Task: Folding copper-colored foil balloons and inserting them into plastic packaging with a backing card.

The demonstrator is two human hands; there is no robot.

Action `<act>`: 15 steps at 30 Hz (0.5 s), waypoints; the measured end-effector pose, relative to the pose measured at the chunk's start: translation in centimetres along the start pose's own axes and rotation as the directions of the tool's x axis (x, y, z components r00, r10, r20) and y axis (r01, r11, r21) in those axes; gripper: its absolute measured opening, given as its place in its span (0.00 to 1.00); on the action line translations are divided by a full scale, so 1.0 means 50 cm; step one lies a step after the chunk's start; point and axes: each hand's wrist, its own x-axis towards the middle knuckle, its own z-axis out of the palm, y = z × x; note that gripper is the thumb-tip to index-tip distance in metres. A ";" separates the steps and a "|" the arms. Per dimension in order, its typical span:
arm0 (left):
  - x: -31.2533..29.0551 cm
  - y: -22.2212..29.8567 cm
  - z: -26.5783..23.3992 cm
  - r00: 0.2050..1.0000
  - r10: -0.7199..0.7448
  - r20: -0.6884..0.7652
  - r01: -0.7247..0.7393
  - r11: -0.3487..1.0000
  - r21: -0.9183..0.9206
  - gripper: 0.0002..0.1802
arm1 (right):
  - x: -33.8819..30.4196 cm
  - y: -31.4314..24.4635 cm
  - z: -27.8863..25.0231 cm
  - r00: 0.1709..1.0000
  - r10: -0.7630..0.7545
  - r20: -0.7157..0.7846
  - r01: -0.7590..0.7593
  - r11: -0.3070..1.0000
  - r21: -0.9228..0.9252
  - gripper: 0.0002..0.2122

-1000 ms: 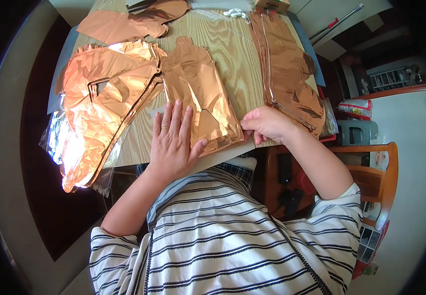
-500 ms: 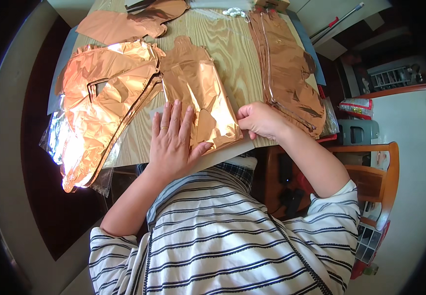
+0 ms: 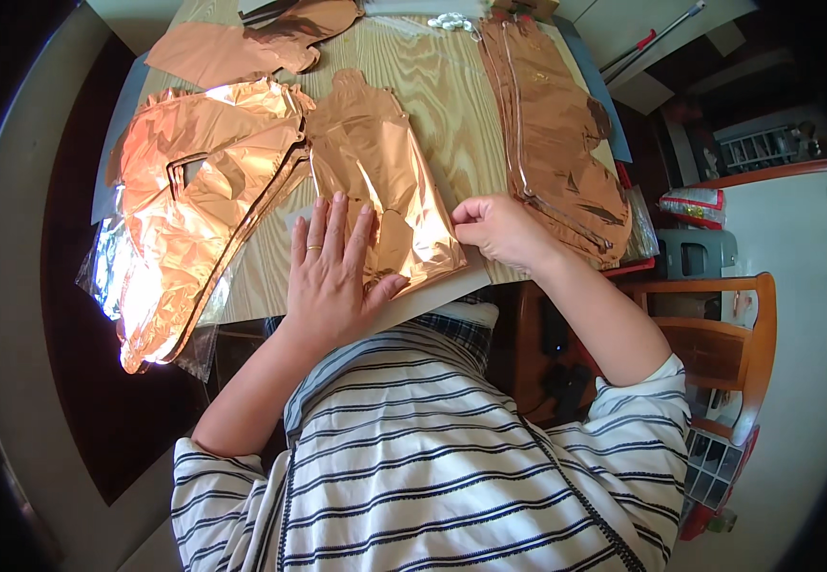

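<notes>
A flat, uninflated rose-gold foil balloon lies in front of me on a pale sheet at the table's near edge. My left hand rests flat on its lower left part, fingers stretched out and a ring on one of them. At the balloon's lower right edge is my right hand, thumb and forefinger pinched together. What lies between those fingertips, if anything, is too small to make out.
A shiny pile of foil balloons hangs over the table's left edge; another pile lies at the right. More foil and small white pieces are at the far side. A wooden chair stands at right.
My right hand has shifted slightly left and up along the balloon's right edge. The balloon's upper part has moved slightly left. My left hand stays almost in place.
</notes>
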 end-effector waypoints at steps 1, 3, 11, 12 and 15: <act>0.000 0.000 0.000 1.000 0.000 0.004 0.000 1.000 -0.001 0.48 | 0.001 0.000 0.000 1.000 -0.012 -0.007 0.012 1.000 -0.022 0.07; 0.000 0.000 0.000 1.000 0.002 0.012 -0.002 1.000 -0.003 0.48 | 0.004 -0.004 -0.002 0.999 -0.038 -0.014 0.037 0.998 -0.051 0.07; 0.003 0.008 -0.009 0.992 0.112 -0.052 -0.112 0.994 0.011 0.42 | 0.026 0.013 -0.006 0.988 -0.157 -0.009 0.153 0.968 -0.198 0.06; 0.003 0.009 -0.010 0.986 0.155 -0.057 -0.153 0.988 0.026 0.41 | 0.027 0.013 -0.007 0.989 -0.147 -0.013 0.141 0.970 -0.197 0.07; 0.017 -0.001 -0.011 0.958 0.282 0.047 -0.274 0.953 -0.126 0.35 | 0.029 0.014 -0.008 0.992 -0.123 -0.033 0.113 0.969 -0.218 0.08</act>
